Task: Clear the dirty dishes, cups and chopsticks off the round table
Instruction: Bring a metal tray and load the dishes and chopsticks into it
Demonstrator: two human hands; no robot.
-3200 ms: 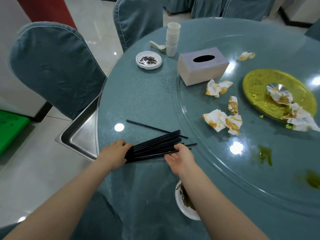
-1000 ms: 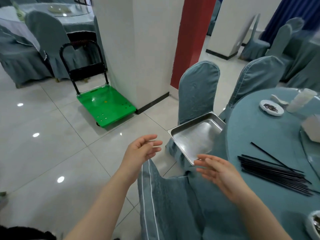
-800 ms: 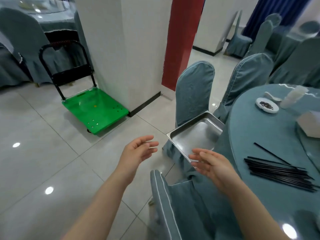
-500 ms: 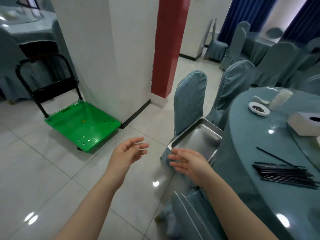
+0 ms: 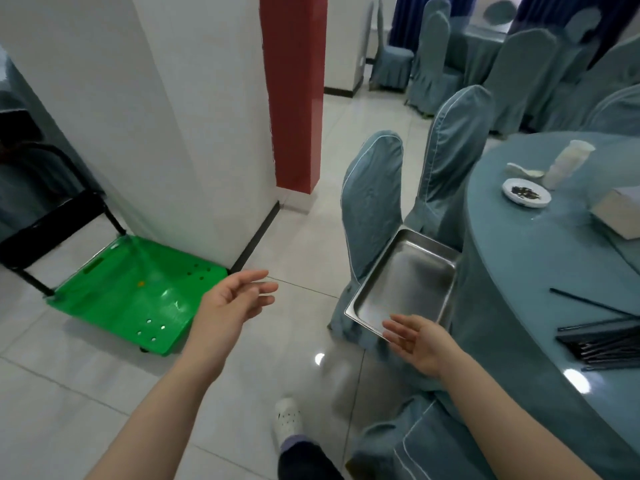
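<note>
A steel tray [image 5: 405, 289] rests on a covered chair seat beside the round table [image 5: 526, 265]. My right hand [image 5: 419, 341] hovers with straight fingers just at the tray's near corner, holding nothing. My left hand [image 5: 235, 303] is raised over the floor to the tray's left, fingers relaxed and empty. A bundle of black chopsticks [image 5: 602, 344] lies on the table at the right edge. Further back sit a small white dish [image 5: 526, 192] with dark scraps, a white spoon [image 5: 523, 169] and a stack of white cups [image 5: 568, 162].
A green platform trolley [image 5: 135, 296] with a black handle stands by the white pillar [image 5: 145, 109]. Covered chairs [image 5: 374, 202] stand against the table. A tissue box [image 5: 620, 213] sits on the table. My shoe [image 5: 287, 417] is on the tiled floor.
My hands let go of the chopstick bundle, which stays on the table. My view turned left away from the table, and both hands now reach toward the steel tray.
</note>
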